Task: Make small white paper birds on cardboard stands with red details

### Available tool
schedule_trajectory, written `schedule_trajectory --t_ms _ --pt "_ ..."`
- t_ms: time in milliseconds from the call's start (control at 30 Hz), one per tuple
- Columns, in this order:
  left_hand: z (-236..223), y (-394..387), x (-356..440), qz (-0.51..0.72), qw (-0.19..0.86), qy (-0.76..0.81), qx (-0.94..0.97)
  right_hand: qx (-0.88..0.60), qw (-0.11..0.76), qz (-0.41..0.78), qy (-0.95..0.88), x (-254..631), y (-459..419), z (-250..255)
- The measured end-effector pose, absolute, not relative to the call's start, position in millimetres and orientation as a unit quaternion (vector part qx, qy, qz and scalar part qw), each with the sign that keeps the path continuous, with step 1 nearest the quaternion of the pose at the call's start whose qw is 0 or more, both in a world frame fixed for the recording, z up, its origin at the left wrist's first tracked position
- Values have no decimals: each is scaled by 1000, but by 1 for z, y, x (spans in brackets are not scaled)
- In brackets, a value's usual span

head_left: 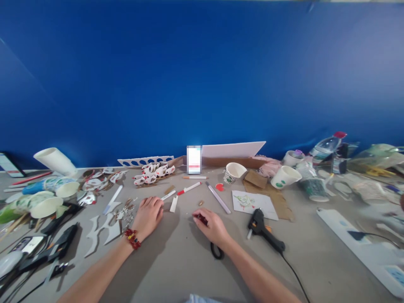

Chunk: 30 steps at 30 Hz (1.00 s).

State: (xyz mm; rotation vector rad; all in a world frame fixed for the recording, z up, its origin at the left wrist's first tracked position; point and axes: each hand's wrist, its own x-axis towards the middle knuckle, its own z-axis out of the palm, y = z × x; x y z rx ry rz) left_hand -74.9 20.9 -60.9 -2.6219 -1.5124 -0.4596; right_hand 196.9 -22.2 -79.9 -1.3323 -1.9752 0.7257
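Note:
My left hand [148, 218] rests palm down on the grey table, fingers loosely bent and nothing visible in them. Just beyond its fingertips lie a white capped pen [168, 195] and a small white paper strip [173, 204]. My right hand [211, 225] is curled on its side, thumb against fingers, around something small and dark red that is mostly hidden. A black loop [217, 251] shows below that wrist; whether it belongs to the held thing I cannot tell. A small brown piece [201, 203] lies ahead of the right fingertips.
Right of my hands are a black glue gun [265, 233], a bird drawing [254, 205] and a power strip [356, 248]. Ahead lie a red marker [189, 188], a purple pen [219, 198] and a paper cup [234, 173]. White paper cutouts [102, 233] lie left.

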Motion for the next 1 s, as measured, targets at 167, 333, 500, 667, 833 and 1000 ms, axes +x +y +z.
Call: schedule_trajectory --t_ms 167,333,500,667,833,1000 --pt "-56 9 -59 -176 -2 -429 -886 -496 331 228 -770 203 -15 -84" --pt "-58 -15 -32 -163 -56 -362 -916 -482 341 188 -785 206 -20 -60" --pt "-64 -31 -21 -133 -97 -318 -934 -512 336 63 -788 259 -9 -13" --pt "-80 -35 -23 -140 -104 -341 -924 -704 174 -119 -678 369 34 -19" --pt "-91 -40 -18 -138 -111 -319 -931 -713 88 -163 -677 419 52 -53" --pt "-90 -40 -18 -134 -112 -308 -935 -689 87 -178 -697 431 59 -71"
